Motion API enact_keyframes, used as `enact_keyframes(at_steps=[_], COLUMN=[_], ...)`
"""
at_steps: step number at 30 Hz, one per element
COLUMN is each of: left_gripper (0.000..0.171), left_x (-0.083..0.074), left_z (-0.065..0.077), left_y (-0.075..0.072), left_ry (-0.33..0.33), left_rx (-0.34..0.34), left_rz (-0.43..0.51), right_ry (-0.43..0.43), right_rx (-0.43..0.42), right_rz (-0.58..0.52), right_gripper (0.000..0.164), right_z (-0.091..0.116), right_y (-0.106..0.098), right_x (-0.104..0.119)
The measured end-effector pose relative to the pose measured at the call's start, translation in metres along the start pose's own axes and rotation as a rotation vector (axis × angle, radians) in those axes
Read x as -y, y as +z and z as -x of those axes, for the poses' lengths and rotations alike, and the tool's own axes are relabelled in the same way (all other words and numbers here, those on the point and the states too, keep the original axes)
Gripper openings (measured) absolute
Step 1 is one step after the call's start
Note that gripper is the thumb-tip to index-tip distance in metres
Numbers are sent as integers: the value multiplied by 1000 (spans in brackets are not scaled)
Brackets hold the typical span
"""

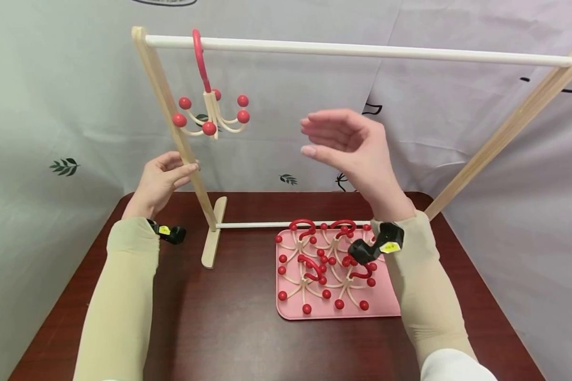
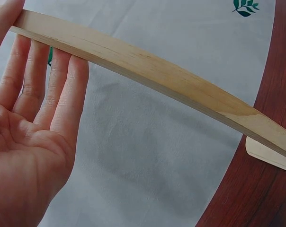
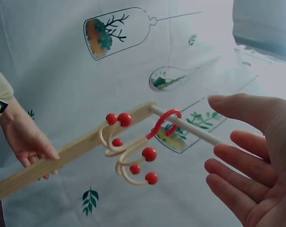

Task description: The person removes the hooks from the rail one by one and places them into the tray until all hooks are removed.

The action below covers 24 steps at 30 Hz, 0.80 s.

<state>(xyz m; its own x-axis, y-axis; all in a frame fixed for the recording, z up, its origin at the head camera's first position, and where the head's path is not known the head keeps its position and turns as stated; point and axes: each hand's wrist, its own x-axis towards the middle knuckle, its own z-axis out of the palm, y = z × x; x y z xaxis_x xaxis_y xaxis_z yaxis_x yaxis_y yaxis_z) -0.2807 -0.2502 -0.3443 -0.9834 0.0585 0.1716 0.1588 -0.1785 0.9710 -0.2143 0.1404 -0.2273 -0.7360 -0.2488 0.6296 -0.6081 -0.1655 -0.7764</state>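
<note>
My left hand (image 1: 164, 177) pinches the left wooden post (image 1: 164, 92) of a rack, thumb on one face and fingertips on the other, as the left wrist view shows. From the white top bar (image 1: 314, 48) a multi-armed hanger (image 1: 212, 108) with red ball tips hangs by its red hook, near that post. My right hand (image 1: 355, 151) is in the air to the right of this hanger, fingers loosely bent, thumb apart, nothing between them. In the right wrist view the hanger (image 3: 129, 146) lies beyond the right fingertips.
A pink tray (image 1: 286, 309) on the dark red table (image 1: 209, 328) holds several more red-tipped hangers (image 1: 305, 280); my right forearm covers its right side. The rack has a right wooden post (image 1: 510, 129), a lower white bar (image 1: 252, 225) and a wooden foot (image 1: 211, 251). Patterned cloth (image 1: 267, 106) hangs behind.
</note>
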Motion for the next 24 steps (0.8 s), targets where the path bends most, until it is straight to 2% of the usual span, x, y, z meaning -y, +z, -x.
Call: enact_keyframes(at_steps=[5, 16, 24], left_gripper=[18, 18, 18], left_x=[-1, -2, -2], left_z=[0, 0, 2], left_y=[1, 2, 3], left_ry=[1, 3, 13], left_rx=[-2, 5, 16], left_rz=[4, -2, 7], right_ry=[-32, 63, 110], right_rx=[-6, 16, 5], right_rz=[-4, 0, 11], right_gripper=[38, 42, 50], right_z=[-24, -61, -84], right_y=[15, 51, 79], right_x=[5, 23, 14])
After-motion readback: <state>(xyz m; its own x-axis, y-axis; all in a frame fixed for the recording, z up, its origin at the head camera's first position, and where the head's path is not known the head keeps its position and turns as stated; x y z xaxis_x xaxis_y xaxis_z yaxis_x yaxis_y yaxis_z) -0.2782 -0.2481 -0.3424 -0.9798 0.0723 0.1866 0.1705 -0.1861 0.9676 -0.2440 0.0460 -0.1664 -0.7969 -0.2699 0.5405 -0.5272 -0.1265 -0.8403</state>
